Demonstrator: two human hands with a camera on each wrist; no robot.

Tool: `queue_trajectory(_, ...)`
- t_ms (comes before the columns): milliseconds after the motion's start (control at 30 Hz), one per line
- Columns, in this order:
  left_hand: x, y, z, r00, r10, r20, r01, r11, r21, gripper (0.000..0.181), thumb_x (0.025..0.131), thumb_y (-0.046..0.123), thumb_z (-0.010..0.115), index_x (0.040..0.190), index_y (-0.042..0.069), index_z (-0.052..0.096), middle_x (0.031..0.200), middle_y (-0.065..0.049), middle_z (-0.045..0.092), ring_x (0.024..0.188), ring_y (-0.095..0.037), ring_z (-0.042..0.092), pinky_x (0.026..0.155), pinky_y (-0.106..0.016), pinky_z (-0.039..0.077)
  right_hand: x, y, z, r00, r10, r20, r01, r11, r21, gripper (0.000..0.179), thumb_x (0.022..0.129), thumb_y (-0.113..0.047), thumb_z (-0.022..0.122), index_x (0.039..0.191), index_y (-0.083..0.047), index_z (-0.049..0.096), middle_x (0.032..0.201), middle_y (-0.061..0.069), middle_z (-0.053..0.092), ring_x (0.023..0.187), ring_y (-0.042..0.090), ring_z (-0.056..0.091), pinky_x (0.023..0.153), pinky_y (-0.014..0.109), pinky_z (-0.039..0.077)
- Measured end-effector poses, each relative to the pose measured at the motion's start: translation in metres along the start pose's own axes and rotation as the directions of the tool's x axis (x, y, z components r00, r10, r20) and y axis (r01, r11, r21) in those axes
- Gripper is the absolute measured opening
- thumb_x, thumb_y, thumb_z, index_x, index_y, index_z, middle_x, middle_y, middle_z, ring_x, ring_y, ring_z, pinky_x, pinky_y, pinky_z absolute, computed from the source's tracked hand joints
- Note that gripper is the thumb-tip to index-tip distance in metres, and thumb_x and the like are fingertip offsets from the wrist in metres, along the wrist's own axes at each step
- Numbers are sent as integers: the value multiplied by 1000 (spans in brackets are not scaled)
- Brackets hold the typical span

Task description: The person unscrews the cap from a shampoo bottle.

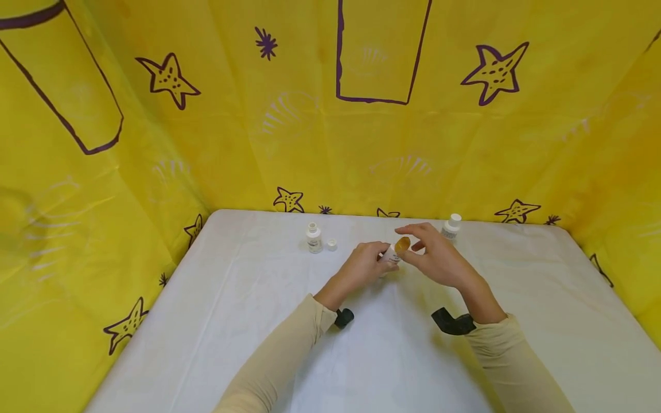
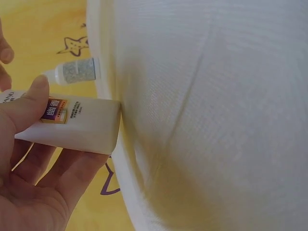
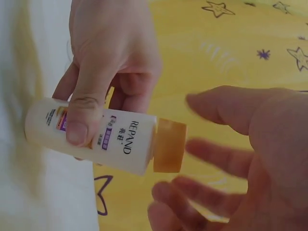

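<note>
In the head view my left hand (image 1: 364,264) grips a white plastic bottle (image 1: 391,256) with an orange cap (image 1: 403,245), tilted toward the right. The right wrist view shows the thumb laid along the labelled side of the bottle (image 3: 91,132), marked REPAND, with the orange cap (image 3: 170,146) on its end. Around that cap my right hand (image 1: 436,255) is spread, thumb and fingers apart, fingertips right by the cap's edge. The left wrist view shows the bottle's base (image 2: 108,125) close to the white cloth; its cap end is outside that view.
Toward the back of the white-covered table (image 1: 248,321) stands a small uncapped white bottle (image 1: 314,240), with a white cap (image 1: 332,245) beside it. Behind my right hand is another small bottle (image 1: 451,228), white-capped. A yellow patterned curtain (image 1: 330,143) encloses the back and sides.
</note>
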State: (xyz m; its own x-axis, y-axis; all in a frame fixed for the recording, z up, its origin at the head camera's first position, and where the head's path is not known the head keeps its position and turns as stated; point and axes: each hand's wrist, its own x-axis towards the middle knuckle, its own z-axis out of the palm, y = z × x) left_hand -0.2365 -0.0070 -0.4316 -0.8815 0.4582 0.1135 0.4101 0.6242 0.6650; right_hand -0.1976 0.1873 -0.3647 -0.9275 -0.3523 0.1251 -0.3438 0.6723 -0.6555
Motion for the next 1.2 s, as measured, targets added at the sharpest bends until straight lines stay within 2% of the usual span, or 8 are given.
queue_trajectory(133,1,1,4,1000,8,-3,-8,1000,-24,18,88,26,81,102,17,74,98,1,74,78,-9,61,66,-20,48,1,1,0,991,131,-21,-132,990,-47,63,101,-48,60,142,0,54,133,24,55,107,35,63,88,47,54)
queue_trajectory(233,4,4,7,1000,27,5,-27,999,-18,20,88,27,81,104,17,74,99,2,74,78,-9,60,67,-18,47,0,3,0,980,194,-50,-198,977,-84,70,101,-57,54,134,4,57,118,22,63,97,31,63,80,42,53)
queue_trajectory(367,6,7,9,999,52,10,-52,998,34,22,89,29,80,107,16,74,99,2,74,80,-8,61,69,-18,48,-1,5,1,972,219,-81,-227,969,-98,67,100,-61,53,121,2,63,105,16,67,84,24,60,70,32,46)
queue_trajectory(533,7,9,10,999,53,9,-54,996,68,23,89,29,80,107,16,75,100,2,75,83,-8,63,72,-20,49,0,7,2,979,175,-106,-187,976,-109,51,101,-49,57,114,0,67,101,14,70,83,23,62,70,33,48)
queue_trajectory(733,9,11,11,999,39,19,-41,996,74,24,90,28,79,109,15,75,105,0,76,87,-10,65,77,-23,53,2,7,3,991,79,-108,-92,989,-118,36,103,-23,57,125,4,66,108,19,71,94,32,66,82,47,55)
queue_trajectory(867,8,12,9,1000,6,20,-8,997,81,26,91,29,79,112,14,74,104,0,75,85,-10,63,76,-23,52,2,7,4,996,11,-83,-20,993,-113,33,102,-12,59,130,7,62,110,22,67,94,33,63,82,47,54)
queue_trajectory(1000,5,10,5,1000,-5,4,4,997,78,25,90,29,79,109,13,73,100,0,74,81,-12,61,72,-23,50,2,6,3,996,-9,-92,0,996,-89,32,102,-10,60,130,6,62,109,21,65,94,31,60,82,44,52)
queue_trajectory(1200,1,7,-4,999,-22,-47,22,1000,5,22,91,31,78,105,15,71,95,3,71,80,-12,60,72,-24,49,0,5,-2,983,13,-183,-20,999,-39,32,101,-16,65,127,2,63,110,19,67,92,32,68,78,41,56)
